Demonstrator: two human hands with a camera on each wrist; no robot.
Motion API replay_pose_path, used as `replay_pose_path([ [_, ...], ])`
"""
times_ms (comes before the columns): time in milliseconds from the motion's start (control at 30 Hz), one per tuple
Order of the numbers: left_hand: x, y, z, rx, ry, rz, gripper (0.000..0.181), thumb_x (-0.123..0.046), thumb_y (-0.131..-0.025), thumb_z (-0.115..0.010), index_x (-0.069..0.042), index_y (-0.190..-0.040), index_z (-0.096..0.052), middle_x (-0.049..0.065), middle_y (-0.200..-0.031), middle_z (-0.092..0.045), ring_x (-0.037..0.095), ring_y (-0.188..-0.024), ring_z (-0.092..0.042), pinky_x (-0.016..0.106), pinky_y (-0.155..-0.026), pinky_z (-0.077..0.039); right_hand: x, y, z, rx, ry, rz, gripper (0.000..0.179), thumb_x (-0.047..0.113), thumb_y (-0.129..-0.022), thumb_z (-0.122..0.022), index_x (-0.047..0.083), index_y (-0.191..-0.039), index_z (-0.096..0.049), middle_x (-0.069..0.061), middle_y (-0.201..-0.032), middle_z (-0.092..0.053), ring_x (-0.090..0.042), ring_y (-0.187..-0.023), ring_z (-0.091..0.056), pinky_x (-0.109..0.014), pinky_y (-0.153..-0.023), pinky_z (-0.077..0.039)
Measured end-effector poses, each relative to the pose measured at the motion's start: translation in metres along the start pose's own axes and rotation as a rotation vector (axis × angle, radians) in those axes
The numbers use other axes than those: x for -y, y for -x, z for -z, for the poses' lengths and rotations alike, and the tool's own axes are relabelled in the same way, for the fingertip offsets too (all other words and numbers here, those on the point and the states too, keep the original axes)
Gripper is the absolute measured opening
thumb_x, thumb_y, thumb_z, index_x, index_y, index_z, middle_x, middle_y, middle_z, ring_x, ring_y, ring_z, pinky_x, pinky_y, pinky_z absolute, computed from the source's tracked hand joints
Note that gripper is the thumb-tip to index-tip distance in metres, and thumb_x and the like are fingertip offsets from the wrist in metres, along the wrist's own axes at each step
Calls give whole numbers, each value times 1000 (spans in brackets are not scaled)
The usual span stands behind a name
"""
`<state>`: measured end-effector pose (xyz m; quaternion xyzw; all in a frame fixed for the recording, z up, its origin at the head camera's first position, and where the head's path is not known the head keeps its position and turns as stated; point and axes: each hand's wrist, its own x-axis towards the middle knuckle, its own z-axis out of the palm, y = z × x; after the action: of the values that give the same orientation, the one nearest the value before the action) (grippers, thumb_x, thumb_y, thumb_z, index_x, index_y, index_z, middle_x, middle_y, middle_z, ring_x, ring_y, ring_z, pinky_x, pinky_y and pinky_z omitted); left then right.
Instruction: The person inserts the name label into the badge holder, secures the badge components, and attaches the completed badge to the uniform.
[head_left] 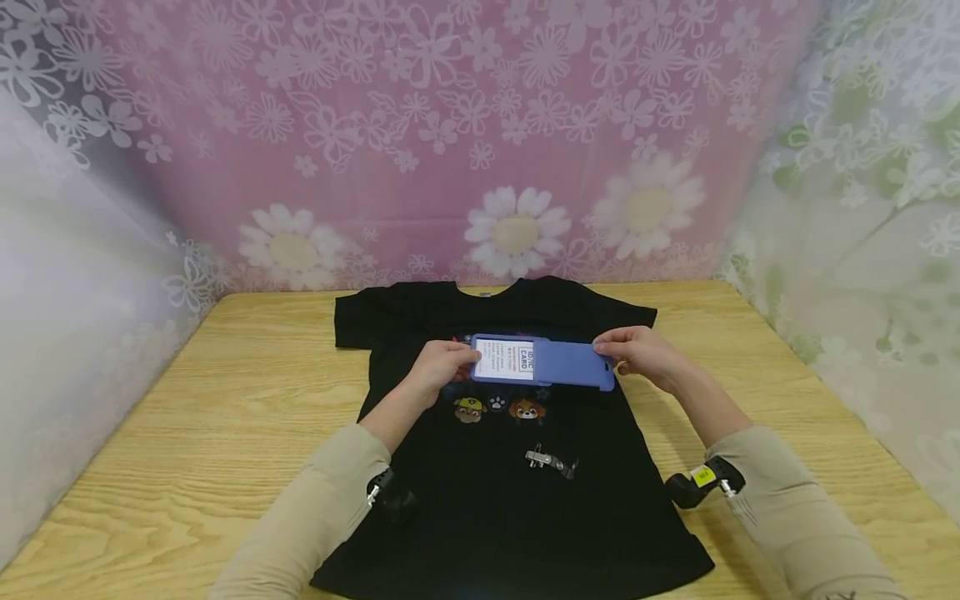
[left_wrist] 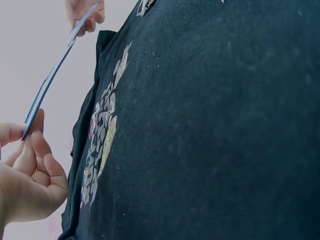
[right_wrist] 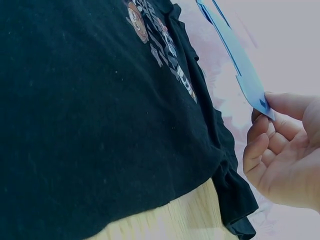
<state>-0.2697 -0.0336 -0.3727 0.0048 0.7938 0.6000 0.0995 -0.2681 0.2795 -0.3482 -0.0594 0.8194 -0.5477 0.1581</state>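
One blue card holder (head_left: pixel 573 365) is hovering at the center of the head frame, above the black T-shirt (head_left: pixel 525 533), a white card (head_left: pixel 504 360) showing in its left half. You're pinching its left end with your left hand (head_left: pixel 440 367) and its right end with your right hand (head_left: pixel 642 353), thumbs and fingers closing on it. A metal clip (head_left: pixel 551 460) is lying on the shirt, lower right of center.

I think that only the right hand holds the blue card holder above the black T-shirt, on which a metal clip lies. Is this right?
Not only the right hand: the left hand also grips the blue card holder, at its opposite end, as the head view shows. The rest stands.
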Motion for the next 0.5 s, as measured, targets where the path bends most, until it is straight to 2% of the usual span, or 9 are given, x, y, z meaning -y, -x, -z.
replay_pose_path([
  [200, 2, 1, -1, -2, 0, 11, 23, -15, -87, -62, 4, -100, -69, 9, -85, -65, 15, -69, -56, 32, -70, -45, -5, 0, -1, 19, -56, -38, 36, 18, -93, -57, -10, -114, -54, 3, -76, -57, -11, -69, -49, -27, -63, -41],
  [500, 2, -2, 0, -12, -3, 3, 21, -14, -87, -63, 2, -97, -70, 9, -87, -64, 15, -69, -55, 30, -68, -44, -1, -2, -1, 24, -94, -41, 29, 16, -92, -58, -7, -109, -58, 3, -75, -58, -10, -69, -50, -25, -61, -41],
])
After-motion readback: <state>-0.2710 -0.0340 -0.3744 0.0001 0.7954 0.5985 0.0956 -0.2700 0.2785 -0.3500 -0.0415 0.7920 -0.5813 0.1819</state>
